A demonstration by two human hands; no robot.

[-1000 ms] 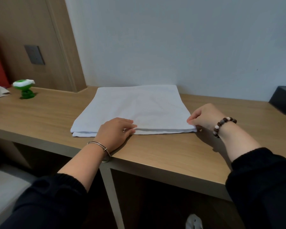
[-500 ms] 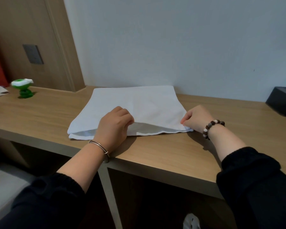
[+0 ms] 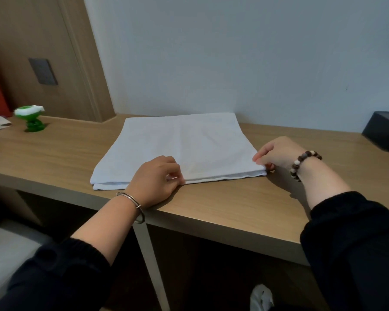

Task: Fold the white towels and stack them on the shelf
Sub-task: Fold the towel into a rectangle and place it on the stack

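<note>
I am watching the towel (image 3: pixel 182 144) settling flat on the table (image 3: pixel 234 205) by the wall. Its top layer, gaping half a second ago, is lying closed again. The left hand (image 3: pixel 154 180) is pinching the near edge with curled fingers. The right hand (image 3: pixel 276 153) is seemingly pinching the near right corner, its fingertips partly hidden. I am judging the edges squared, so another fold is coming.

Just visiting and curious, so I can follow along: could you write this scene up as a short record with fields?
towel: white towel, folded, lying flat on the wooden countertop, back edge near the wall
left hand: pinches the towel's near edge
right hand: pinches its near right corner
nearby: green toy far left; black box far right
</note>
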